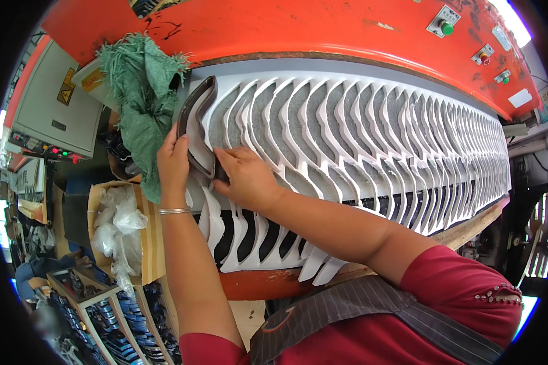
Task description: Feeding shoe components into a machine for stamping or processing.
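A dark, curved, hollow cutting die [212, 88] stands at the left end of a white sheet [324, 164]. The sheet is cut through with rows of wavy openings, leaving thin curved strips between them. My left hand [174, 163] grips the die's left side, its fingers partly hidden behind the wall. At the die's lower end, my right hand [249, 179] is closed with thumb and fingers around the rim. Through the openings a grey surface shows, and black along the near side. Loose strip ends [313, 263] hang over the near edge.
An orange machine beam [323, 30] with a green button [447, 28] spans the far side. Green woven cloth [143, 97] hangs at the left. Below it stands a carton [154, 237] with clear plastic bags [119, 222]; a divided wooden rack [106, 295] of dark pieces sits lower left.
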A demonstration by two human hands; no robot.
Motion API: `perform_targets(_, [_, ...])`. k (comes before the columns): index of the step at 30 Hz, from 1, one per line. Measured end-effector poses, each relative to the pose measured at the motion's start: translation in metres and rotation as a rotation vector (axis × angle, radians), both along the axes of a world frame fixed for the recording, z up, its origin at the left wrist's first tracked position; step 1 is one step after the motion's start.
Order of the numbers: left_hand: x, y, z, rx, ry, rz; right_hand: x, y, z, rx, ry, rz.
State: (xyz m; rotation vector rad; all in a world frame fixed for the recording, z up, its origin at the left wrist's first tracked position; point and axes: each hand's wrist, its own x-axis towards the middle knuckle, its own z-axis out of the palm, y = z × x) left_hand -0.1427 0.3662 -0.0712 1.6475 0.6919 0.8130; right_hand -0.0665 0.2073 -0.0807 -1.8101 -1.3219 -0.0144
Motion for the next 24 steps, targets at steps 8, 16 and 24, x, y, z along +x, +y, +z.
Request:
perform_targets(8, [0.005, -0.001, 0.004, 0.0, 0.036, 0.01, 0.004, 0.0, 0.002, -0.066, 0.032, -0.022])
perform_targets(16, [0.011, 0.004, 0.007, 0.011, 0.097, -0.028, 0.008, 0.002, -0.001, -0.054, 0.023, -0.011])
perform_targets(24, [0.013, 0.007, 0.021, 0.198, 0.201, -0.041, 0.016, -0.009, 0.052, -0.397, 0.113, 0.051])
